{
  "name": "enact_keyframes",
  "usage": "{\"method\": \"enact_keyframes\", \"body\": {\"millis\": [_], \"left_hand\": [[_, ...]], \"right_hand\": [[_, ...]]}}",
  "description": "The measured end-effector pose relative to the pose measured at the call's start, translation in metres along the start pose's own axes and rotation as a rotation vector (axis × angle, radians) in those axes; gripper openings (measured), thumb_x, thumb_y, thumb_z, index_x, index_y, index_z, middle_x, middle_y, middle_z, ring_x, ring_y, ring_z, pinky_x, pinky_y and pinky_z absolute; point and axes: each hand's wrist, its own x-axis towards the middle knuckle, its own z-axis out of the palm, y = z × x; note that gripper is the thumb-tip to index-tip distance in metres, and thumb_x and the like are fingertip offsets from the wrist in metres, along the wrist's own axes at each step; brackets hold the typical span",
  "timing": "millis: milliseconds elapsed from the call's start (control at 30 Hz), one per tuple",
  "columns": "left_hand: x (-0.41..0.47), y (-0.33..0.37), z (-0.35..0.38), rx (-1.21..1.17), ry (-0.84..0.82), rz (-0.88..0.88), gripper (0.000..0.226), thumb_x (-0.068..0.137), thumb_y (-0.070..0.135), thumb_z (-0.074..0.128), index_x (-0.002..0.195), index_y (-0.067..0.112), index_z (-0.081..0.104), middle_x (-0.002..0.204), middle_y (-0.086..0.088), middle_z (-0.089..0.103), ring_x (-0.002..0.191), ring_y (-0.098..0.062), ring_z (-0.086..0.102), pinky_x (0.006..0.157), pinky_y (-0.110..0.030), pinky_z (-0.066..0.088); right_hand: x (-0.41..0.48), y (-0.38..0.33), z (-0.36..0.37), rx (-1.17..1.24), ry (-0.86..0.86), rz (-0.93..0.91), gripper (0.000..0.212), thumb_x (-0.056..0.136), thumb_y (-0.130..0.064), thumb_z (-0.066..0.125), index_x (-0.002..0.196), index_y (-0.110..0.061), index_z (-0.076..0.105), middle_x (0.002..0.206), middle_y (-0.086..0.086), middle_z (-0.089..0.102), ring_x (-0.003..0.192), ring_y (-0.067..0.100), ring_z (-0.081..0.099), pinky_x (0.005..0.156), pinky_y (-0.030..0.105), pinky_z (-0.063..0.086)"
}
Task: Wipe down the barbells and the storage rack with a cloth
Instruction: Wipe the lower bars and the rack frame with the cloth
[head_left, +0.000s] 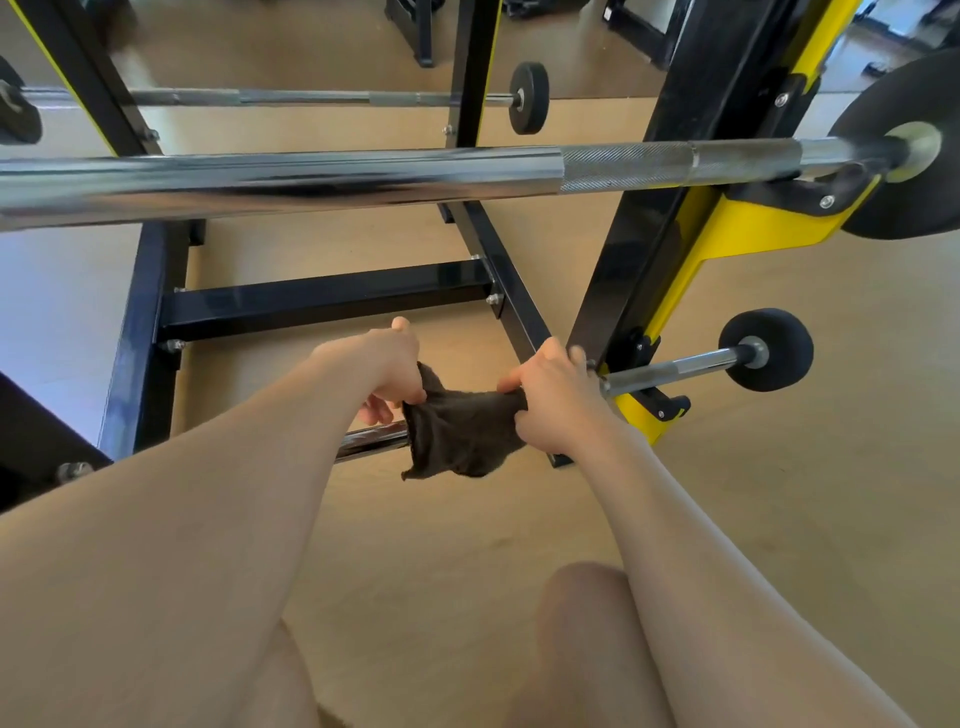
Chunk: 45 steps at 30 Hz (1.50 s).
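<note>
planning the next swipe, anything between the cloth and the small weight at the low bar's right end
Yes: the rack's yellow hook holds the low bar just right of the cloth and the right hand, before the small weight. The cloth likely has to go round it.

**Cloth on the lowest bar, rack upright at right**

Draped over the thin chrome lowest barbell (371, 441): dark brown towelling cloth (460, 434), gripped at its left end by left hand (387, 364) and at its right end by right hand (545, 395). Just right of these, black-and-yellow steel rack upright (675, 218). Beyond the upright, small black round end plate (766, 349). Above, across the rack, thick chrome upper barbell (311, 179). Behind and below, black steel cross-beam (322, 299).
</note>
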Motion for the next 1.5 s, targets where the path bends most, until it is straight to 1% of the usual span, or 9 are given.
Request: {"method": "enact_keyframes", "body": {"millis": [167, 267, 367, 467, 600, 800, 967, 1333, 1500], "left_hand": [[0.003, -0.022, -0.002, 0.110, 0.006, -0.002, 0.055, 0.095, 0.002, 0.068, 0.144, 0.014, 0.047, 0.112, -0.016, 0.064, 0.083, -0.025, 0.074, 0.067, -0.034, 0.065], [0.000, -0.032, -0.005, 0.144, 0.015, 0.001, 0.047, 0.093, -0.004, 0.064, 0.136, 0.015, 0.061, 0.118, -0.013, 0.063, 0.088, -0.023, 0.071, 0.063, -0.029, 0.061], [0.002, -0.040, -0.010, 0.151, 0.065, -0.026, 0.042, 0.093, -0.004, 0.064, 0.132, 0.013, 0.064, 0.114, -0.012, 0.065, 0.085, -0.022, 0.072, 0.062, -0.028, 0.058], [0.002, -0.048, -0.016, 0.164, 0.194, -0.072, 0.043, 0.087, -0.006, 0.071, 0.126, 0.011, 0.068, 0.103, -0.011, 0.068, 0.084, -0.026, 0.069, 0.078, -0.041, 0.063], [-0.001, -0.060, -0.022, 0.135, 0.401, -0.141, 0.014, 0.094, -0.001, 0.065, 0.106, 0.007, 0.064, 0.088, -0.012, 0.064, 0.076, -0.027, 0.066, 0.072, -0.038, 0.060], [0.009, -0.056, -0.016, 0.112, 0.426, -0.139, 0.015, 0.096, 0.003, 0.062, 0.110, 0.008, 0.067, 0.088, -0.010, 0.066, 0.076, -0.025, 0.067, 0.072, -0.037, 0.060], [0.023, 0.009, 0.013, 0.027, 0.345, 0.023, 0.024, 0.097, 0.006, 0.063, 0.119, 0.013, 0.068, 0.095, -0.007, 0.067, 0.081, -0.022, 0.066, 0.074, -0.036, 0.060], [0.034, 0.109, 0.062, 0.142, 0.318, 0.336, 0.032, 0.100, 0.009, 0.061, 0.130, 0.021, 0.063, 0.108, -0.003, 0.063, 0.092, -0.019, 0.063, 0.076, -0.030, 0.059], [0.037, 0.127, 0.059, -0.138, 0.318, 0.164, 0.028, 0.100, 0.014, 0.058, 0.127, 0.015, 0.063, 0.106, -0.004, 0.061, 0.092, -0.022, 0.060, 0.068, -0.029, 0.052]], "right_hand": [[0.003, -0.009, 0.002, 0.124, -0.114, -0.120, 0.064, 0.090, -0.005, 0.072, 0.146, -0.030, 0.054, 0.141, -0.002, 0.058, 0.132, 0.024, 0.053, 0.111, 0.043, 0.047], [0.002, -0.020, 0.014, -0.056, -0.239, -0.301, 0.030, 0.093, -0.027, 0.070, 0.121, -0.030, 0.057, 0.107, -0.008, 0.064, 0.107, 0.020, 0.060, 0.112, 0.050, 0.041], [0.013, -0.057, 0.035, -0.274, -0.125, -0.534, 0.024, 0.098, -0.024, 0.065, 0.117, -0.016, 0.052, 0.099, 0.001, 0.065, 0.089, 0.024, 0.068, 0.081, 0.043, 0.057], [0.014, -0.131, 0.064, -0.376, -0.024, -0.790, 0.022, 0.099, -0.018, 0.062, 0.119, -0.012, 0.055, 0.102, 0.006, 0.068, 0.081, 0.024, 0.069, 0.057, 0.037, 0.049], [0.018, -0.188, 0.091, -0.401, 0.010, -0.975, 0.013, 0.100, -0.018, 0.060, 0.112, -0.016, 0.064, 0.096, 0.001, 0.067, 0.074, 0.021, 0.060, 0.055, 0.033, 0.041], [0.046, -0.073, 0.037, -0.132, -0.365, -0.696, 0.016, 0.097, -0.034, 0.061, 0.110, -0.026, 0.055, 0.084, -0.010, 0.059, 0.076, 0.010, 0.059, 0.066, 0.031, 0.047], [0.038, 0.054, 0.007, -0.223, -0.231, -0.280, 0.013, 0.091, -0.043, 0.067, 0.099, -0.036, 0.059, 0.079, -0.014, 0.064, 0.076, 0.005, 0.063, 0.083, 0.040, 0.060], [0.037, 0.049, 0.024, -0.326, -0.165, -0.332, 0.021, 0.104, -0.025, 0.057, 0.122, -0.016, 0.061, 0.106, 0.002, 0.070, 0.093, 0.022, 0.067, 0.094, 0.043, 0.054], [0.027, 0.051, 0.010, -0.270, -0.223, -0.365, 0.031, 0.103, -0.008, 0.057, 0.132, -0.015, 0.054, 0.111, 0.004, 0.065, 0.097, 0.019, 0.065, 0.093, 0.036, 0.052]]}}
